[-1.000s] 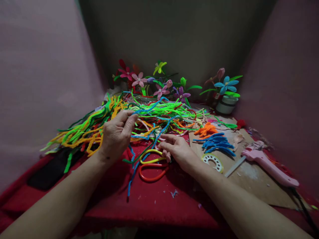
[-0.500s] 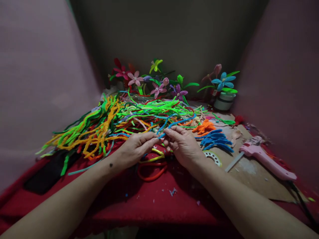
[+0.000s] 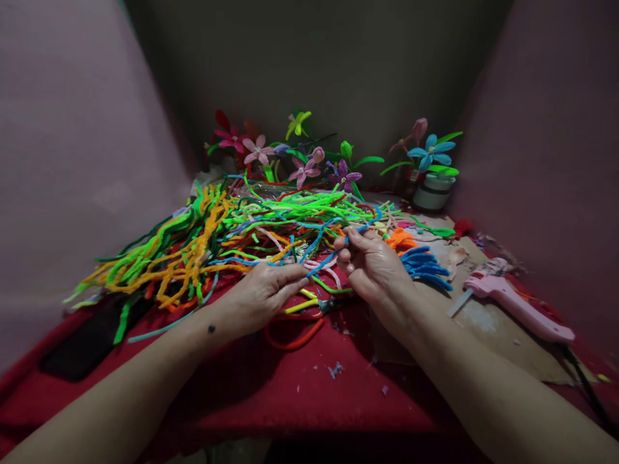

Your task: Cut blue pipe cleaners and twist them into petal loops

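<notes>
A pale left wall (image 3: 72,161) rises beside the table edge, where a flat black object (image 3: 80,345) lies on red cloth (image 3: 280,399). Between the forearms, the cloth spreads to the front edge, dotted with scraps (image 3: 335,369); a heap of fuzzy stems (image 3: 300,209) bounds the back. The left hand (image 3: 264,290) pinches a blue stem (image 3: 326,263), thumb against fingers, near yellow-and-red scissor handles (image 3: 302,306). The stem slants upward across the gap to the right hand (image 3: 377,264), which pinches it too, other fingers loosely curled. Rightward, a pink glue gun (image 3: 522,299) lies on cardboard (image 3: 512,348).
</notes>
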